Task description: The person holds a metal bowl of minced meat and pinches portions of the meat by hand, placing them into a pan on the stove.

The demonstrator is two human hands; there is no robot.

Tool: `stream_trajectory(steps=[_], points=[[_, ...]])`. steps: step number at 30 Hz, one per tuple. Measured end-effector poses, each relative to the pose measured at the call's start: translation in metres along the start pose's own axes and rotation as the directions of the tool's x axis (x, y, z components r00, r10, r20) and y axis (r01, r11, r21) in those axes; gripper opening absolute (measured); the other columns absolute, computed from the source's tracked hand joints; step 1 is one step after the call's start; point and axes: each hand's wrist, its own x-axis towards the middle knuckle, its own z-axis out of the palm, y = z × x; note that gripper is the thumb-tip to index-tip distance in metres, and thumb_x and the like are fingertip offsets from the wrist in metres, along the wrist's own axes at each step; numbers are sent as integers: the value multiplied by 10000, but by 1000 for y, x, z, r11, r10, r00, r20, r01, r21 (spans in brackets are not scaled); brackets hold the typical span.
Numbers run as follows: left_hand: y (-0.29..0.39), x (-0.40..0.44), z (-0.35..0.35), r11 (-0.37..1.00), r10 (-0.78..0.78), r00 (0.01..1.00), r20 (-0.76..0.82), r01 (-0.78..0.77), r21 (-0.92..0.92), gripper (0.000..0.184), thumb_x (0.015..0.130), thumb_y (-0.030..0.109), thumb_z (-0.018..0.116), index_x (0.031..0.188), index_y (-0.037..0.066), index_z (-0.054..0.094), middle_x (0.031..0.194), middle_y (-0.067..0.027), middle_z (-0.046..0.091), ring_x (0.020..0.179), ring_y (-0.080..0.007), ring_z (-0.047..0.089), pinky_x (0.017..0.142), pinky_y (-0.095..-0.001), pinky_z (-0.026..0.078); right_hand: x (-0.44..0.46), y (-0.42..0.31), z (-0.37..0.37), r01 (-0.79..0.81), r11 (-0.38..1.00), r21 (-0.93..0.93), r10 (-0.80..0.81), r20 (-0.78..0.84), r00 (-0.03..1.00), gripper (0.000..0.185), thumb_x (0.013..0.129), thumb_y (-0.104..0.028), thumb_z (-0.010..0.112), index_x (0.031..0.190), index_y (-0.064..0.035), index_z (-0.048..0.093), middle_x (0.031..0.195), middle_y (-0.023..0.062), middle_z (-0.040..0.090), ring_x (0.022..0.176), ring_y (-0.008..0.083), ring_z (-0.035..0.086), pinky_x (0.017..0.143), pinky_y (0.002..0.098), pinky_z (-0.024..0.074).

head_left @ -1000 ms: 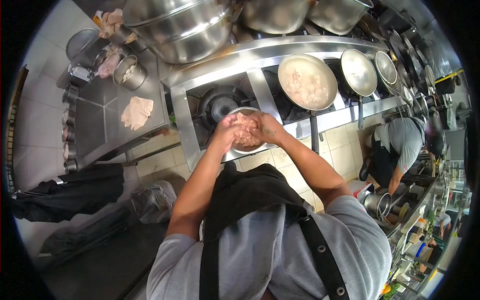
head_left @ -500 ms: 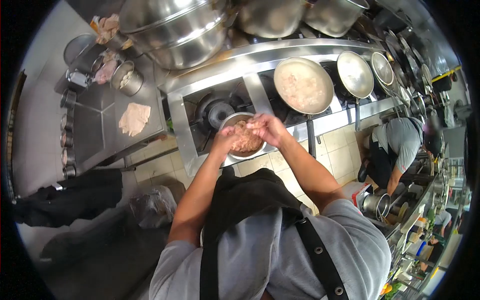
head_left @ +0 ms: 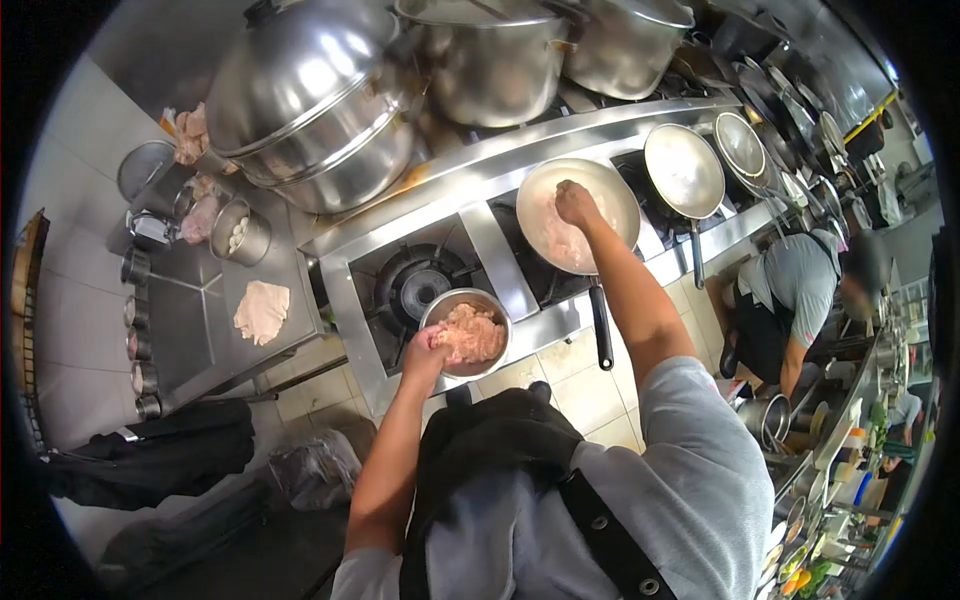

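Note:
My left hand (head_left: 427,352) is closed on the left rim of a round metal bowl (head_left: 505,345), at the front edge of the stove. Pinkish minced meat (head_left: 472,335) fills much of the bowl. Over a wide frying pan (head_left: 625,200) my right hand (head_left: 577,204) is held with its fingers pressed together; whatever they hold is hidden. Pale pink meat pieces (head_left: 562,240) lie in that pan below and beside the hand. The pan's black handle (head_left: 601,328) points toward me.
A second pan (head_left: 684,170) sits to the right. Large steel pots (head_left: 495,70) stand behind. On the left counter (head_left: 190,330) are a flat pale piece (head_left: 262,312) and a metal container (head_left: 240,232). A co-worker (head_left: 795,290) bends at the right.
My right hand has left the bowl and moved up and right over the frying pan. My left hand has shifted from the meat to the bowl's rim. The camera view has also shifted.

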Motion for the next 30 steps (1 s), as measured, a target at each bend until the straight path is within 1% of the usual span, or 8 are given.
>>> stream_trajectory(steps=[5, 6, 12, 17, 21, 23, 25, 30], points=[[-3, -6, 0, 999, 43, 994, -101, -42, 13, 436, 768, -55, 568, 1193, -98, 483, 1082, -155, 589, 914, -192, 615, 699, -300, 585, 27, 8, -6, -94, 995, 31, 97, -131, 987, 223, 811, -246, 573, 886, -48, 645, 931, 221, 639, 922, 382, 600, 815, 442, 474], [-3, -6, -5, 952, 119, 984, -132, -76, 295, 392, 772, -63, 576, 1158, -98, 518, 1066, -152, 593, 910, -191, 617, 721, -308, 584, 31, 12, -5, -104, 995, -8, 102, -104, 989, 206, 799, -241, 595, 884, -62, 650, 922, 208, 645, 916, 373, 607, 809, 437, 478], [-4, -10, -4, 997, 55, 994, -95, -51, 52, 350, 774, -39, 614, 1117, -84, 557, 1010, -118, 621, 879, -163, 622, 738, -285, 558, 60, 38, 7, -164, 985, -60, 163, -12, 986, 197, 781, -235, 642, 919, -94, 651, 883, 194, 654, 898, 349, 623, 797, 421, 484], [-6, -5, -1, 974, 152, 974, -166, -119, 193, 272, 737, 34, 684, 995, -32, 635, 915, -60, 651, 818, -121, 605, 727, -256, 492, 19, -10, -36, -27, 995, 99, 60, -343, 937, 246, 805, -273, 631, 891, -43, 648, 805, 193, 655, 785, 361, 629, 707, 423, 497], [10, 1, 10, 964, 173, 974, -149, -136, 227, 249, 735, 28, 672, 971, -35, 624, 872, -61, 648, 757, -118, 603, 666, -264, 500, -78, -94, -17, 106, 747, 656, -162, 26, 986, 274, 789, -245, 680, 937, -19, 636, 732, 133, 640, 685, 198, 618, 645, 329, 491], [12, 8, 13, 941, 201, 969, -141, -151, 302, 238, 729, 20, 684, 952, -27, 617, 826, -54, 641, 712, -115, 595, 633, -263, 489, -143, -148, -21, 17, 756, 655, -329, 357, 875, 353, 770, -258, 711, 1006, -10, 622, 838, 137, 652, 732, 204, 614, 661, 315, 490], [12, 13, 16, 971, 157, 980, -122, -131, 199, 130, 776, -27, 623, 899, -7, 588, 842, -46, 628, 733, -111, 596, 649, -258, 488, -180, -177, -6, 244, 791, 561, -490, 341, 802, 427, 710, -271, 729, 1009, 7, 606, 891, 216, 628, 866, 365, 598, 750, 396, 479], [12, 17, 18, 977, 205, 978, -45, -202, 72, 113, 797, -25, 640, 878, -23, 561, 818, -59, 621, 682, -94, 601, 547, -239, 531, -198, -181, 29, 144, 817, 559, -334, 254, 908, 351, 730, -185, 703, 1000, 24, 620, 785, 158, 644, 681, 214, 601, 658, 333, 483]])
